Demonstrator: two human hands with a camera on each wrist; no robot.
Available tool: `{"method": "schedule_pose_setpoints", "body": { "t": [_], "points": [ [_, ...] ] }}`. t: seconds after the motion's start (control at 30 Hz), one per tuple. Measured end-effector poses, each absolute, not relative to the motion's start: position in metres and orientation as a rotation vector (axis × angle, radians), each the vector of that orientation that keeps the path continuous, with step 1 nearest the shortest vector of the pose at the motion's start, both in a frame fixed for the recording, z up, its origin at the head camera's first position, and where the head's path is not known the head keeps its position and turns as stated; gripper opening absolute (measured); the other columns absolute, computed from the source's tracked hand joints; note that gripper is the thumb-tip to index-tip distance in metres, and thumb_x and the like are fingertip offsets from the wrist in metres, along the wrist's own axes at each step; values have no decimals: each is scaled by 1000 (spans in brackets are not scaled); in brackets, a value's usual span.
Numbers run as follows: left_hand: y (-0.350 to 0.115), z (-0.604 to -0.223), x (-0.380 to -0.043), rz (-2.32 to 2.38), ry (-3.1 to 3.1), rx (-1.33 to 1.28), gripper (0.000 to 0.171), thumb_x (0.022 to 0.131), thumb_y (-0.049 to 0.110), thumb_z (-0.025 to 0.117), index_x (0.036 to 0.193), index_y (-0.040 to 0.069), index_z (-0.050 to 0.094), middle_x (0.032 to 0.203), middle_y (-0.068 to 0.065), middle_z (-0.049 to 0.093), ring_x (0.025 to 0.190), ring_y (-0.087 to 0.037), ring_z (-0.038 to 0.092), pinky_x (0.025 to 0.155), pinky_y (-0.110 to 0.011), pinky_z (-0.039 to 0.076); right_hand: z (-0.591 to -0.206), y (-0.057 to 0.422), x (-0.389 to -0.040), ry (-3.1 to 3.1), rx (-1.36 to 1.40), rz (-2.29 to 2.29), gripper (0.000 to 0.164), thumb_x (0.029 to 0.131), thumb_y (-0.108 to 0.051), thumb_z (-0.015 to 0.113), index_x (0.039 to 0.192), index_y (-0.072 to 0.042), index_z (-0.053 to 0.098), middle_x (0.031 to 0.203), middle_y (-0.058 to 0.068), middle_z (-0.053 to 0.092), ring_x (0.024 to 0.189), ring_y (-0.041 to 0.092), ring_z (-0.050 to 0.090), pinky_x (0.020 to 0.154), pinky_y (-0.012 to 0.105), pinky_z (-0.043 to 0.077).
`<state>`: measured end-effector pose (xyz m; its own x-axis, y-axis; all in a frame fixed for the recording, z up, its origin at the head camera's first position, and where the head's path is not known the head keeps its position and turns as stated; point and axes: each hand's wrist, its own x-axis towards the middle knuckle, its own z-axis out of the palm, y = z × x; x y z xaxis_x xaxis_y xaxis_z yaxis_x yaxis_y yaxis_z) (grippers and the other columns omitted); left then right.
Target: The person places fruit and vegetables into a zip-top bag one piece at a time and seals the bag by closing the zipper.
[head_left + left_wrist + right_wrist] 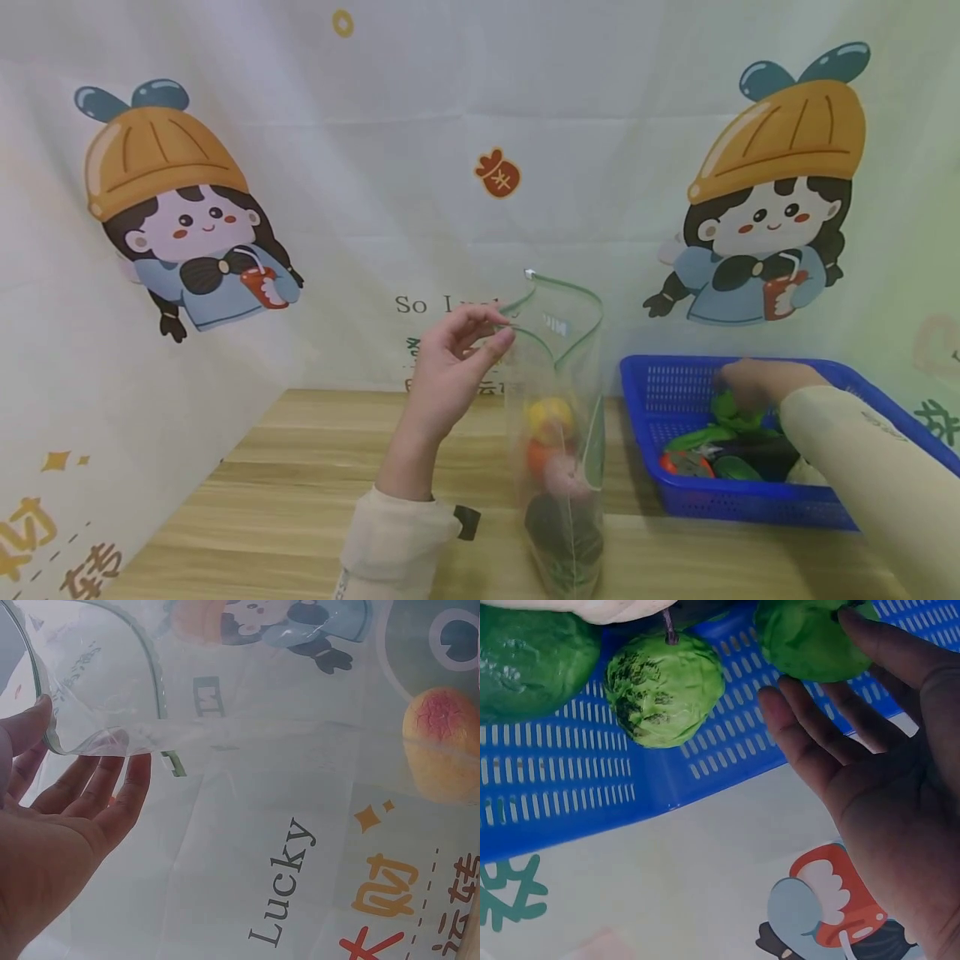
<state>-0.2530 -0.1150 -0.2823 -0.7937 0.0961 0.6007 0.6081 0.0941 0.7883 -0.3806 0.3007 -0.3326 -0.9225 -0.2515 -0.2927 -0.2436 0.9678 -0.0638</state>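
Observation:
My left hand (453, 367) pinches the rim of a tall clear zip bag (517, 371) between thumb and fingers. The green-edged mouth of the bag gapes. Inside are a yellow piece (550, 418), an orange-red one, a pinkish one and a dark one (564, 529); the yellow piece looks like a mango in the left wrist view. My right hand (765, 382) reaches into a blue basket (675, 500). In the right wrist view its thumb and fingers are around a round green vegetable (802, 645) with a dark stem; some fingertips are hidden behind it.
The basket also holds a paler green round piece (664, 690), a larger dark green one (532, 667), a red-orange piece (686, 464) and a dark purple one (757, 452). Behind the wooden table (285, 492) hangs a printed cloth (390, 208).

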Motion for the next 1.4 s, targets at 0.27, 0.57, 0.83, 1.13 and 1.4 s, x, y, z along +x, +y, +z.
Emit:
{"method": "schedule_pose_setpoints", "body": {
  "t": [0.27,0.57,0.83,1.13,1.4],
  "points": [
    [-115,-281,-251,-1753,-1974,-688,17,102,8,71,116,0,68,144,-10,67,131,-24,67,90,-26,62,-331,299,-384,2801,-333,5,57,87,5,75,140,13,56,136,37,63,121,52,62,105,70,51],
    [-115,-281,-251,-1739,-1976,-706,15,102,9,71,115,1,68,145,-10,68,132,-23,67,92,-28,62,-331,303,-380,2787,-241,-25,66,88,-3,82,143,12,50,140,41,57,124,57,58,109,77,43],
    [-115,-281,-251,-1749,-1966,-712,15,102,8,71,114,0,68,144,-10,68,130,-23,68,90,-27,62,-327,303,-378,2826,-391,-59,73,84,3,82,145,17,45,141,43,54,126,58,58,104,70,52],
    [-116,-281,-250,-1746,-1967,-702,15,102,9,71,114,1,68,144,-11,68,134,-24,67,94,-29,62,-306,294,-375,2909,-598,-3,60,81,7,79,136,15,56,125,34,68,108,43,69,95,63,59],
    [-116,-282,-250,-1752,-1966,-711,14,102,8,71,114,1,67,145,-11,68,134,-25,67,96,-29,62,-284,271,-366,3039,-722,-59,65,83,0,82,142,9,57,130,32,67,124,56,61,102,70,53]
  ]
}}
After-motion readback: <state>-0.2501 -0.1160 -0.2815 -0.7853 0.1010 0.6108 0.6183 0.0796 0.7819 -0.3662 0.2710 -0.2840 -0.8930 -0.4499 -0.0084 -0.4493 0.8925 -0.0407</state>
